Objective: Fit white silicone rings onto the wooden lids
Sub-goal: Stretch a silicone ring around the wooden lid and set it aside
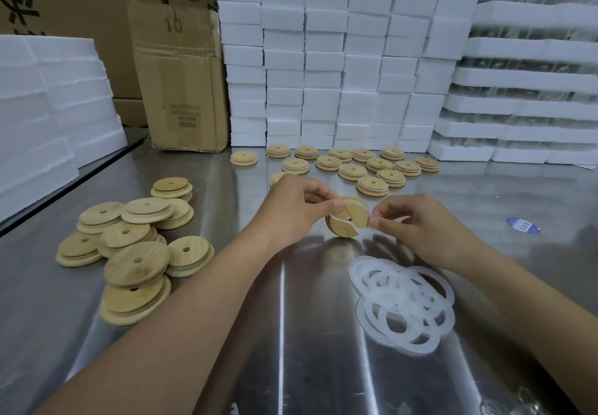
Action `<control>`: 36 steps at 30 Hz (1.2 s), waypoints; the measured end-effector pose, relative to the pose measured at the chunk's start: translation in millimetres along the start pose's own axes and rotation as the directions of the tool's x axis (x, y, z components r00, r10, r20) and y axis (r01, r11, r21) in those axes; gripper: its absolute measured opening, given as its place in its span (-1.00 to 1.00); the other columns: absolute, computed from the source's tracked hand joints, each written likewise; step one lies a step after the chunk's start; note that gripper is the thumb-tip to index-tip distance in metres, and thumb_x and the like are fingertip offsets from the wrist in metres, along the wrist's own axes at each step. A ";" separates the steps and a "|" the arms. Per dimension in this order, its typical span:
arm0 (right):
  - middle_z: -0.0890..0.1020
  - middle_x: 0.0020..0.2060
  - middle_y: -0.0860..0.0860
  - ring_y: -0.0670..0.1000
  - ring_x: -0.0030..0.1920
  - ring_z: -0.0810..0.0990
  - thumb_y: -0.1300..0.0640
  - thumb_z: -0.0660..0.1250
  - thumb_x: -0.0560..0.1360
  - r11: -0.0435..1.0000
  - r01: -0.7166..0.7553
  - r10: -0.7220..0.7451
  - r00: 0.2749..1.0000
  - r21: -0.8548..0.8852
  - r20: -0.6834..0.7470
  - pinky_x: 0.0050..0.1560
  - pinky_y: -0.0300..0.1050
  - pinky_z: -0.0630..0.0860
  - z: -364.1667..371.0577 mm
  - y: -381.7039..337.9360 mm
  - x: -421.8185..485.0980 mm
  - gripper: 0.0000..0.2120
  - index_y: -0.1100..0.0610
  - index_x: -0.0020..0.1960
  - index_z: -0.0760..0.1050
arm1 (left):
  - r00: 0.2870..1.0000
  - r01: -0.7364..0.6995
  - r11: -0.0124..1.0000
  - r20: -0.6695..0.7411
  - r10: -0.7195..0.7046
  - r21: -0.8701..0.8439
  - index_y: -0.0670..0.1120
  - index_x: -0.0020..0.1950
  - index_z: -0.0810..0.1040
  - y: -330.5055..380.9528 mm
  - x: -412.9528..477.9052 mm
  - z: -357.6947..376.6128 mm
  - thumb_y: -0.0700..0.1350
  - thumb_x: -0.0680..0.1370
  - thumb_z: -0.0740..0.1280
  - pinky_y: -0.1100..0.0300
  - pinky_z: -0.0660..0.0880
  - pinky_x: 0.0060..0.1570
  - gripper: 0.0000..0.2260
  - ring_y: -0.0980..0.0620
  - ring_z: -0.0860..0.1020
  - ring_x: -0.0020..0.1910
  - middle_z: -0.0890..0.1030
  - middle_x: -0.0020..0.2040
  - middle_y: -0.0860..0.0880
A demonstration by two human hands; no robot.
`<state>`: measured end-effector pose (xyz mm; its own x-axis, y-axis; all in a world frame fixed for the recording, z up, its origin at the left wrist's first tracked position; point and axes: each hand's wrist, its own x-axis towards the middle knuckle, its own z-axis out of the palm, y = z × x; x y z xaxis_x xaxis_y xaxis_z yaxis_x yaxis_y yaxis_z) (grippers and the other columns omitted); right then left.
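A steel table (291, 366) carries everything. Behind the held lid (351, 228) rises a wall of foam blocks (339, 58), with a box (181, 84) behind and to its left. Left of that lid lies a heap of bare lids (129, 252); just behind it, rows of ringed lids (372, 184); in front and to the right, a tangle of rings (401, 304). The left hand (291, 207) pinches the lid's upper edge, keeping it on edge. The right hand (417, 223) pinches a ring (339, 220) at its right side, seemingly partway round the groove. A blue sticker (522, 225) lies well right.

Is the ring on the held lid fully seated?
Partly on. The white ring wraps the held lid near the left hand, but the right hand pinches it off the edge.
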<state>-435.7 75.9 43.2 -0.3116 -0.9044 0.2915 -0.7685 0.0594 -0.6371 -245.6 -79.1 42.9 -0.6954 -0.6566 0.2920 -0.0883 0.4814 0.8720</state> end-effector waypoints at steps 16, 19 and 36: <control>0.76 -0.16 -0.17 -0.17 -0.23 0.68 -0.10 0.50 0.55 0.998 -0.036 0.035 0.999 0.044 0.027 -0.25 -0.36 0.49 13.1 -2.0 -5.5 -0.86 -0.10 -0.16 0.73 | 0.998 -0.003 1.000 0.063 0.003 0.006 0.02 -0.14 0.76 -4.8 -1.6 -15.7 -0.12 0.49 0.64 -0.11 0.65 0.23 -0.91 0.06 0.77 -0.12 0.78 -0.19 0.02; 0.74 -0.19 -0.17 -0.20 -0.18 0.67 -0.03 0.46 0.60 0.997 -0.044 0.044 0.999 0.067 0.008 -0.15 -0.30 0.45 16.5 -5.2 -6.2 -0.85 -0.08 -0.13 0.71 | 0.997 -0.009 1.000 0.083 0.008 0.016 0.00 -0.16 0.74 -9.2 0.5 -18.3 -0.15 0.46 0.66 -0.03 0.66 0.19 -0.87 0.05 0.78 -0.15 0.78 -0.22 0.00; 0.70 -0.09 -0.21 -0.04 -0.22 0.67 -0.10 0.50 0.55 0.992 -0.129 0.129 0.992 -0.016 -0.011 -0.23 -0.21 0.52 8.9 -3.5 -8.5 -0.85 -0.11 -0.18 0.70 | 0.993 -0.081 0.992 0.094 0.072 0.099 0.02 -0.15 0.73 -2.8 -2.3 -10.6 -0.10 0.47 0.65 -0.09 0.66 0.17 -0.87 0.10 0.74 -0.12 0.76 -0.19 0.11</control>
<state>-425.4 79.6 36.6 -0.4144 -0.8844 0.2150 -0.7306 0.1823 -0.6581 -236.3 -85.1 43.9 -0.7640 -0.5628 0.3157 -0.1015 0.5879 0.8025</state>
